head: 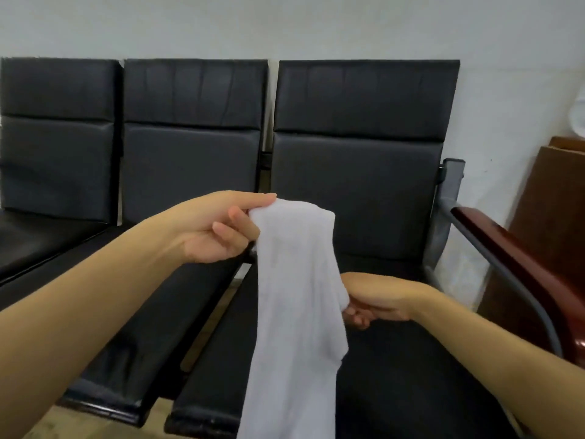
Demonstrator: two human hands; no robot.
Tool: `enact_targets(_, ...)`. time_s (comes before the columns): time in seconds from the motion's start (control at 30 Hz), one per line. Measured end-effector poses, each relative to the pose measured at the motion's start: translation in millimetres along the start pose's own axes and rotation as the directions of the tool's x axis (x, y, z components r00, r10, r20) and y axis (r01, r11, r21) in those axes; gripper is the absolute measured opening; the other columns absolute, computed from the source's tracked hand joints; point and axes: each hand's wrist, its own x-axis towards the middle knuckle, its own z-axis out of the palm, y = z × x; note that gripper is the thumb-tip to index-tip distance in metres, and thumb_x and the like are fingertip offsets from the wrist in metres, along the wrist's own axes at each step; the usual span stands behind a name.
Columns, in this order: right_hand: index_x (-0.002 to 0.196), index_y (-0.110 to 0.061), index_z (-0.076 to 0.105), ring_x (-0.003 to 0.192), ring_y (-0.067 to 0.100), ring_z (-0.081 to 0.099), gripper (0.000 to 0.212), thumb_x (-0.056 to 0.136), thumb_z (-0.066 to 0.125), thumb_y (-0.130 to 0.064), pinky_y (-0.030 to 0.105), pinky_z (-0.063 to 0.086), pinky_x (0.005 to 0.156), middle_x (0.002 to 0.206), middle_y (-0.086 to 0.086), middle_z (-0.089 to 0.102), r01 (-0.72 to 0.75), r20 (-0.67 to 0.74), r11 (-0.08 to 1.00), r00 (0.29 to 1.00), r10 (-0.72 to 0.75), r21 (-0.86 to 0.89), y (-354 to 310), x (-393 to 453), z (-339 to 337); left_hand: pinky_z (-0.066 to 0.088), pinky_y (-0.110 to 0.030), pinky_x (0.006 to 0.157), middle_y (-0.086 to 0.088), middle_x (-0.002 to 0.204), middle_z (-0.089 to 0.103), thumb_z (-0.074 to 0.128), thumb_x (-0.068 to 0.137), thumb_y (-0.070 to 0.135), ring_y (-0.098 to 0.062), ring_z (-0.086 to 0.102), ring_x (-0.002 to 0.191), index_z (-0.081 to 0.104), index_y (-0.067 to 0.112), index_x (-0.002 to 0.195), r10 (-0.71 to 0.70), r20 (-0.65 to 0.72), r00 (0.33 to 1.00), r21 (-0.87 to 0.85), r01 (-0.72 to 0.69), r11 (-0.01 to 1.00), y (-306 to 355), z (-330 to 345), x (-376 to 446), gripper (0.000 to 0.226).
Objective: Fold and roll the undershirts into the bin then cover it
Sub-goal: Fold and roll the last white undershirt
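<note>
**White undershirt held up over the black seats**

The fingers (235, 224) of my left hand (218, 231) pinch the top edge of the limp white cotton undershirt (296, 299), thumb above and curled fingers beneath, so the cloth hangs free in a long narrow drape down past the front edge of the seats. Lower and to the right, my right hand (375, 304) is half hidden behind the cloth; its fingers are curled at the shirt's side edge, seemingly catching a fold there, though I cannot tell whether they truly grip it.

The shirt hangs above the gap between the middle and right seats of the black padded bench (357, 191), touching neither as far as I can see. It looks light, soft and floppy, so I judge it will sag wherever unsupported. Best taken at two corners or the shoulder seams and laid flat on a seat cushion before folding. No bin is in view.
</note>
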Motion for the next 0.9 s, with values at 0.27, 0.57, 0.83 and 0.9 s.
enact_targets(0.27, 0.119, -0.017, 0.066, 0.065, 0.008, 0.055, 0.040, 0.096, 0.061, -0.050, 0.023, 0.046, 0.060, 0.099, -0.005, 0.070, 0.170, 0.044, 0.985, 0.985, -0.170, -0.003, 14, 4, 5, 0.017, -0.006, 0.027, -0.004, 0.058, 0.067, 0.047, 0.105, 0.027, -0.005, 0.038, 0.024, 0.063, 0.007, 0.120, 0.008, -0.023, 1.000, -0.003, -0.008, 1.000, -33, -31, 9, 0.030)
enact_targets(0.57, 0.100, -0.029, 0.069, 0.066, 0.008, 0.065, 0.006, 0.097, 0.070, -0.034, 0.030, 0.057, 0.069, 0.100, -0.009, 0.076, 0.243, -0.096, 0.924, 0.955, -0.282, -0.296, 17, -1, 15, 0.026, -0.008, 0.025, -0.001, 0.038, 0.051, 0.043, 0.107, 0.029, -0.006, 0.041, 0.023, 0.065, 0.013, 0.080, 0.040, 0.004, 0.999, 0.003, -0.040, 0.999, -38, -57, 9, 0.038)
enact_targets(0.83, 0.115, -0.033, 0.065, 0.065, 0.015, 0.071, 0.016, 0.100, 0.067, -0.027, 0.026, 0.058, 0.068, 0.099, -0.012, 0.077, 0.232, -0.216, 0.878, 0.913, -0.345, -0.420, 19, -10, 11, 0.022, -0.007, 0.025, -0.007, 0.051, 0.064, 0.038, 0.110, 0.028, -0.005, 0.039, 0.023, 0.062, 0.012, 0.082, 0.129, -0.034, 0.991, 0.081, -0.126, 0.989, -39, -61, 3, 0.040)
enact_targets(0.9, 0.119, -0.035, 0.059, 0.065, 0.014, 0.072, 0.022, 0.100, 0.067, -0.026, 0.028, 0.060, 0.068, 0.097, -0.012, 0.076, 0.193, -0.249, 0.855, 0.905, -0.345, -0.482, 21, -11, 13, 0.020, -0.006, 0.025, -0.003, 0.080, 0.076, 0.048, 0.104, 0.029, -0.005, 0.037, 0.024, 0.058, 0.013, 0.090, 0.145, -0.073, 0.987, 0.069, -0.140, 0.988, -39, -64, 1, 0.024)
